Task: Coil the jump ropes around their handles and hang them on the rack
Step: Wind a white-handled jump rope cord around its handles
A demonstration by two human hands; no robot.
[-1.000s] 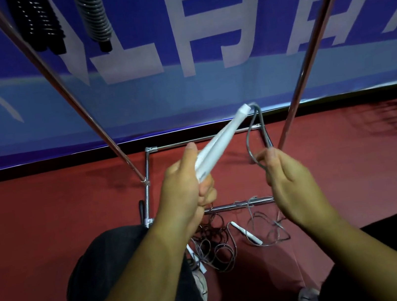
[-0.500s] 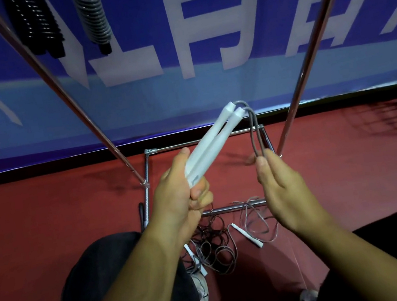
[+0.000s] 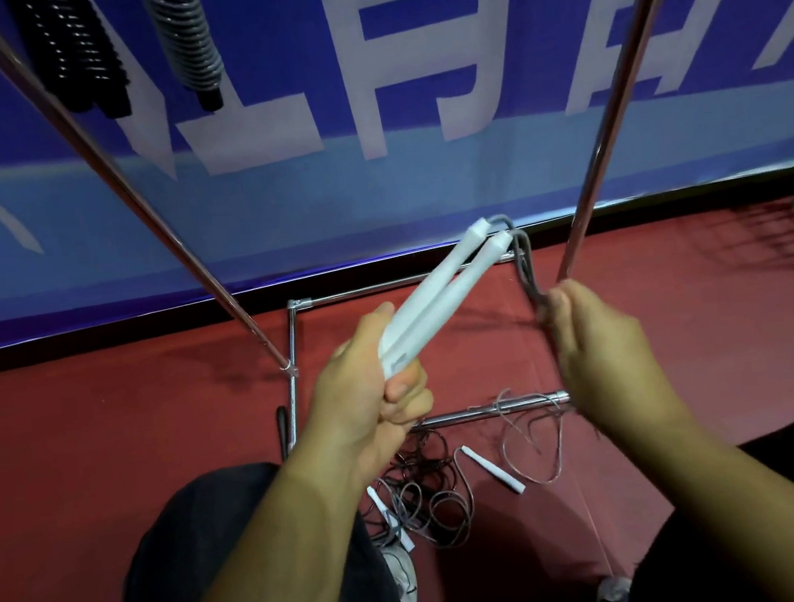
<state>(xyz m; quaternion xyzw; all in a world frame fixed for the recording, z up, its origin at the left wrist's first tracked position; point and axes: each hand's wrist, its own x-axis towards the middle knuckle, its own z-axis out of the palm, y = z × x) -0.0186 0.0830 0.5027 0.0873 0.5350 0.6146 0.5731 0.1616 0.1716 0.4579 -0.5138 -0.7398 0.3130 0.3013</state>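
My left hand (image 3: 369, 383) grips two white jump-rope handles (image 3: 449, 284) held side by side, their far ends pointing up and to the right. A grey cord (image 3: 523, 254) leaves those ends and drops to my right hand (image 3: 594, 347), which pinches it between thumb and fingers. The loose rest of that cord (image 3: 531, 440) trails down to the red floor. Two coiled ropes hang from the rack at the top left, one black (image 3: 80, 54), one grey (image 3: 187, 37).
The rack's chrome uprights (image 3: 134, 196) slant at left and right, and its base bars (image 3: 495, 409) frame the floor under my hands. A tangle of dark cord (image 3: 426, 499) with loose white handles (image 3: 494, 470) lies between my knees. A blue banner (image 3: 403, 91) stands behind.
My left hand has tilted the paired handles a little higher. My right hand has closed on the cord and drawn it to the right, away from the handles.
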